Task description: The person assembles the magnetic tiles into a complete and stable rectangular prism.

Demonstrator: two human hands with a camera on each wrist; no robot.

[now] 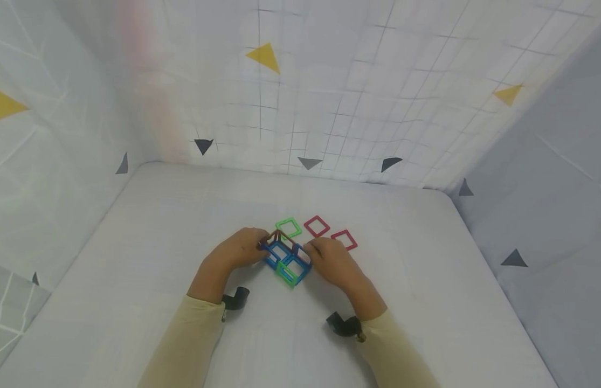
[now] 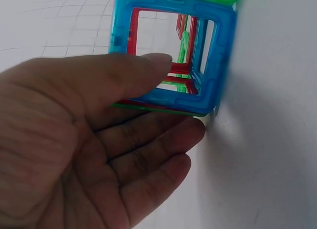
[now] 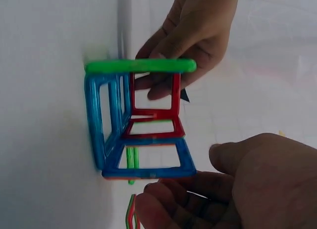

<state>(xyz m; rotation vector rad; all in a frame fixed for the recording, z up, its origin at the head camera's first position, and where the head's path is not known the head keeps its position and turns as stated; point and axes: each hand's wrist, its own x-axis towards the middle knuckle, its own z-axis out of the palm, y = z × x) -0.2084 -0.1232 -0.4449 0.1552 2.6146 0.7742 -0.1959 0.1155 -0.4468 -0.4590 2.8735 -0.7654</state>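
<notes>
A small structure of square magnetic tiles (image 1: 283, 255) stands on the white table, with blue tiles flat as its base and red, blue and green ones upright round it. My left hand (image 1: 244, 248) holds its left side. In the left wrist view, the thumb lies across a blue tile (image 2: 222, 61) with fingers behind; the index fingertip is hidden. Beside the right side is my right hand (image 1: 331, 262). In the right wrist view its thumb stands apart from the upright blue tile (image 3: 148, 173), while its loosely bent fingers (image 3: 156, 204) are close to the tile's outer face; contact is unclear.
Behind the structure, a loose green tile (image 1: 300, 233) and two red tiles, one nearer (image 1: 307, 224) and one farther right (image 1: 354, 246), lie on the table (image 1: 402, 302). Cloth walls (image 1: 324, 91) with printed triangles enclose the back and sides.
</notes>
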